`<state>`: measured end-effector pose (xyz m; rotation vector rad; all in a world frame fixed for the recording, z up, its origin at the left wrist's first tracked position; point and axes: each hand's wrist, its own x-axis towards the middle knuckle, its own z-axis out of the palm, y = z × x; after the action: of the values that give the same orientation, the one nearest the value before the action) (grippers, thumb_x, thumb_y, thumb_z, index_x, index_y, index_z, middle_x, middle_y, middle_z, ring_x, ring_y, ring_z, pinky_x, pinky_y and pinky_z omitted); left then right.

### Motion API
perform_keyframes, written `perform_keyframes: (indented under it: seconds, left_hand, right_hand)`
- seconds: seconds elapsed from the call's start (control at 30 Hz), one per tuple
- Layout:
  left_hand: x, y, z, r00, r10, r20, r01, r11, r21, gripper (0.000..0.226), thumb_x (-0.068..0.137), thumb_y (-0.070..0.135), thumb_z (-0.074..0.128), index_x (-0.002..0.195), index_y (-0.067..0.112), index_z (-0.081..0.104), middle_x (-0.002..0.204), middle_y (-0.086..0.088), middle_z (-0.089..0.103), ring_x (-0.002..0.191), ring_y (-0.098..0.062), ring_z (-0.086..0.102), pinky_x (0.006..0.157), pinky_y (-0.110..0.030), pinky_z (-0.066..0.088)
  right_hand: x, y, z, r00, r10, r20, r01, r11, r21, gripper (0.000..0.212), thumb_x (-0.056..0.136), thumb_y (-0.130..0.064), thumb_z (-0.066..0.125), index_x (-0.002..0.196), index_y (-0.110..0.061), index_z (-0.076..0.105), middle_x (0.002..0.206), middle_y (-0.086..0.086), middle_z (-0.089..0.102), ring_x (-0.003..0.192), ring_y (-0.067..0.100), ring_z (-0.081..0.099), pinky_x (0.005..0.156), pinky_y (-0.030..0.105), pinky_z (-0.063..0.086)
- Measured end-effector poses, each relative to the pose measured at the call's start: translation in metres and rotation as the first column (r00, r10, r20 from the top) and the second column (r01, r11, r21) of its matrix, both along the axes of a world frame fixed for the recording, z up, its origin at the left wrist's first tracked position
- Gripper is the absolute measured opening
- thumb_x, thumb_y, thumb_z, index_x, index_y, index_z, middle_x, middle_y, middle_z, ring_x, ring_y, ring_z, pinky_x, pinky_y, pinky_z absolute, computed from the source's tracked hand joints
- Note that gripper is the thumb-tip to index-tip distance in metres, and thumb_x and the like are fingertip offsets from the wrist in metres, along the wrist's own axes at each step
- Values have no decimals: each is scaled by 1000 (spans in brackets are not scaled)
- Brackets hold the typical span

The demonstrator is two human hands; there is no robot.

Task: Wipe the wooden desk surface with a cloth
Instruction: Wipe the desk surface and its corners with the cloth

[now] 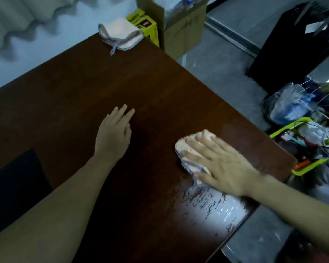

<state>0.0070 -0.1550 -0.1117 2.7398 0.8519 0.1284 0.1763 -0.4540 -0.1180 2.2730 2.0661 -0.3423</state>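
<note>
Pressing the cloth [193,149] flat under my open right hand [222,164]; left hand [113,135] open, empty. Risk: wet streaks at 6 o'clock smearing across desk [84,88].

The desk [122,82] is dark reddish-brown wood with a smooth, glossy finish, and near its right edge a streaky wet film catches the light. The cloth [190,149] is soft, fuzzy pink fabric with a grey stitched border, like the second cloth [120,34] at the far corner. Beside the desk stand a matt brown cardboard box [182,29], crinkled translucent plastic bags [289,105] and a smooth lime-green plastic tray [310,168].
</note>
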Motion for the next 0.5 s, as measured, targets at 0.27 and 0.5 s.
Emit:
perform_keyframes:
  seconds: [0.27,0.5]
  left_hand:
    - [23,-74,-5,996,-89,6,89,982,-166,51,108,37,32,159,34,26,168,7,13,156,-15,1,127,-41,0]
    - [24,-79,-7,991,-79,-104,75,996,-45,53,107,44,24,159,39,18,169,10,7,156,-13,-3,127,-40,-1]
  right_hand:
    - [53,56,-2,896,-443,1,443,896,-14,75,93,-66,-5,162,-36,-5,171,0,-10,157,19,-14,125,38,-13]
    - [-25,-11,1,875,-483,-16,484,875,30,63,105,-51,15,162,-25,25,169,11,19,156,30,16,125,49,9]
